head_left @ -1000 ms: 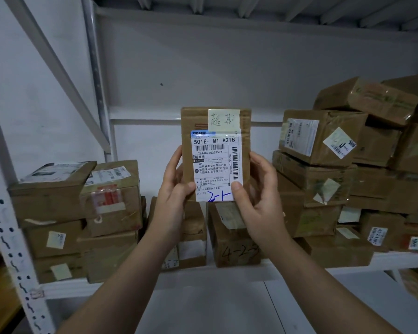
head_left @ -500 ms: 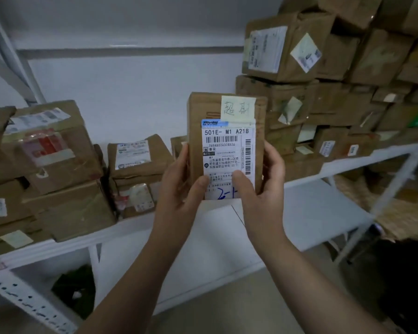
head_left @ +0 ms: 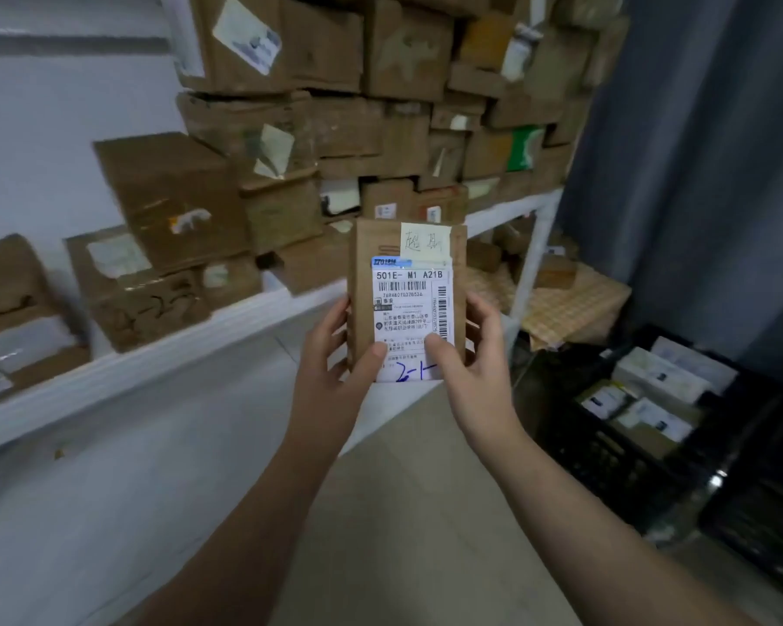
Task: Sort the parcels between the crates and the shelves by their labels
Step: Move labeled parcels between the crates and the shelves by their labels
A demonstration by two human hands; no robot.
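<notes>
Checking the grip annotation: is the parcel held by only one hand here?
No: the left hand and the right hand both grip the parcel, each thumb on its white label.

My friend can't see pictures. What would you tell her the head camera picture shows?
A left hand and a right hand hold a flat brown parcel upright, its white label facing the camera. Behind, a white shelf holds stacked cardboard boxes; a black crate of parcels sits lower right.

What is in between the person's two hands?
A flat brown parcel, held upright by the left hand and right hand, thumbs pressing its white label. The head view shows it.
</notes>
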